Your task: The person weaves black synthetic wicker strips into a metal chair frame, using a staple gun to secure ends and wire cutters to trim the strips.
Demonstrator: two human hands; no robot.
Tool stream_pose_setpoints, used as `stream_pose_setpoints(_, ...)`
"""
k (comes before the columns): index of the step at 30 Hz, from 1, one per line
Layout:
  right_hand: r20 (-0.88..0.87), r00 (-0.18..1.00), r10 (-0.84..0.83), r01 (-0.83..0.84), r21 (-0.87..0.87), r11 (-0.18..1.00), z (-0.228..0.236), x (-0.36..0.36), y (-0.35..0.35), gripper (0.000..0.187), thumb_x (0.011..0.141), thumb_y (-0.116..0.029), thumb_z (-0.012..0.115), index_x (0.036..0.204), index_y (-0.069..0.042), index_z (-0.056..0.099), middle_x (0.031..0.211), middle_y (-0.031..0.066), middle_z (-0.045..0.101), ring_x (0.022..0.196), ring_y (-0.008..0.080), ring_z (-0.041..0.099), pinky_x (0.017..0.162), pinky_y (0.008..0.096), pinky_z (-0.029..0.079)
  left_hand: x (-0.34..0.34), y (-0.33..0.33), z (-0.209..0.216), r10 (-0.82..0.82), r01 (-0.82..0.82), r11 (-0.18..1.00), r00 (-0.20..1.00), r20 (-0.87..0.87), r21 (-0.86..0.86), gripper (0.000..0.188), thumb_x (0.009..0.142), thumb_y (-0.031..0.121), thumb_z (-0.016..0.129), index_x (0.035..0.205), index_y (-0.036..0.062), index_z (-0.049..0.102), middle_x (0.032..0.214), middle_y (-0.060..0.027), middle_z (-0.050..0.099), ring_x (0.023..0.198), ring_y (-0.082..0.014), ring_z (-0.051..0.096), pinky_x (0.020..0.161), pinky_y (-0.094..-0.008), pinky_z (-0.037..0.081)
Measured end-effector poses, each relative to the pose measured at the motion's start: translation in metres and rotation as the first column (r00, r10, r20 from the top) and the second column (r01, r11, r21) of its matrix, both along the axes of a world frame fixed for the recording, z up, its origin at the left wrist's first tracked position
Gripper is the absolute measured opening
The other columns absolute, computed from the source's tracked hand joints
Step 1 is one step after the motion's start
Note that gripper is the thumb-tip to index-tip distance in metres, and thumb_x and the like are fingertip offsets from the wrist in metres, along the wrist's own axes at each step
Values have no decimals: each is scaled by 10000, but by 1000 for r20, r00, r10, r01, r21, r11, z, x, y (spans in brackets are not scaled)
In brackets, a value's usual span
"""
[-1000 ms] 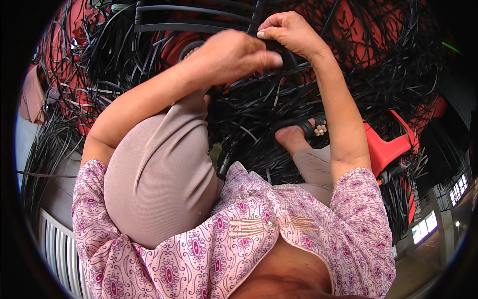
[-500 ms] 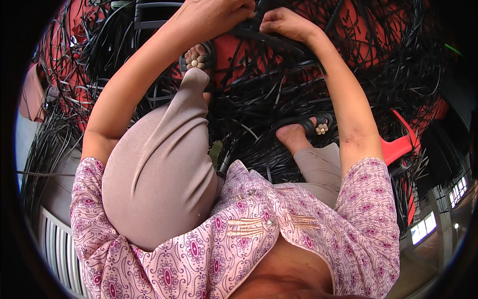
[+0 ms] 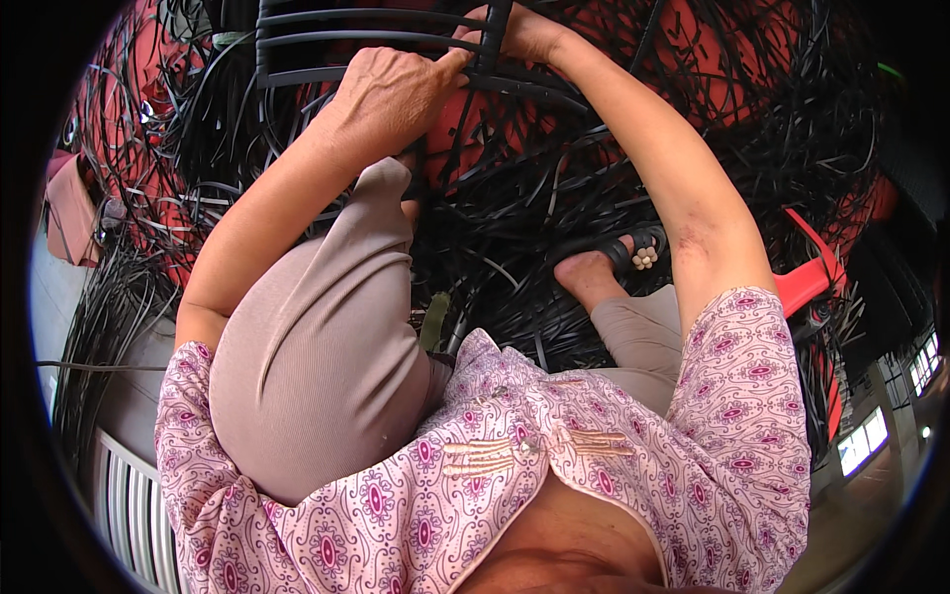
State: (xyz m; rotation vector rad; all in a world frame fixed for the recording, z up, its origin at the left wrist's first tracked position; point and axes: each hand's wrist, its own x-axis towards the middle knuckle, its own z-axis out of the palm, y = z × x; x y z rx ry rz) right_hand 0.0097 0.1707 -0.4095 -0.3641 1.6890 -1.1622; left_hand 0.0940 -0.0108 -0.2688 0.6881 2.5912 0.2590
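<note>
A black frame (image 3: 371, 38) with curved crossbars and an upright post (image 3: 492, 40) stands at the top of the view, its upper part cut off. My left hand (image 3: 396, 91) is at the lower bar, back of the hand up, fingers curled and their tips pressed together beside the post. What they pinch is too small to make out. My right hand (image 3: 529, 38) reaches round the post from the right, and its fingertips come out on the left side near my left fingers. The post hides part of these fingers.
Tangled black strips (image 3: 505, 218) cover much of the floor around my feet, over red material (image 3: 693, 64). A red plastic piece (image 3: 813, 280) lies at the right. On the left are a brownish box-like thing (image 3: 71, 213) and a pale slatted rack (image 3: 129, 495).
More of the black frame shows now. My left hand has moved lower and turned back-up, while my right hand has shifted up and left, round the post.
</note>
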Motion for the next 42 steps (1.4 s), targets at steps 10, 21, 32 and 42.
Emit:
stream_pose_setpoints(10, -226, 973, 42, -131, -397, 908, -2, -1, -7, 326, 863, -381, 666, 978, -85, 738, 835, 15, 691, 703, 102, 581, 667, 261, 473, -18, 4, 7, -71, 72, 997, 996, 48, -5, 211, 938, 209, 542, 1121, 130, 610, 630, -99, 617, 618, -300, 631, 533, -406, 443)
stream_pose_setpoints(21, 87, 980, 182, -150, -284, 947, -49, -8, -27, 312, 861, -349, 652, 980, -68, 719, 785, 4, 673, 719, 91, 582, 700, 263, 472, -42, 6, 3, -134, 108, 984, 971, 197, 138, 182, 868, 213, 595, 971, 83, 670, 774, -145, 659, 790, -334, 649, 726, -456, 502)
stream_pose_setpoints(32, 73, 990, -117, 132, -268, 954, -54, -4, -29, 413, 852, -434, 729, 995, -47, 721, 836, 33, 694, 746, 79, 591, 665, 277, 497, -47, 7, -2, -152, 146, 988, 972, 176, 47, 221, 910, 251, 558, 948, 63, 667, 786, -148, 666, 788, -347, 651, 704, -445, 514)
stream_pose_setpoints(42, 196, 971, -138, 195, -314, 929, -56, -3, -34, 303, 849, -329, 711, 976, -54, 731, 814, 15, 701, 705, 83, 599, 627, 261, 485, -41, 5, 1, 32, -68, 989, 964, 264, 129, 206, 902, 238, 569, 996, 73, 647, 806, -151, 671, 794, -364, 645, 694, -445, 505)
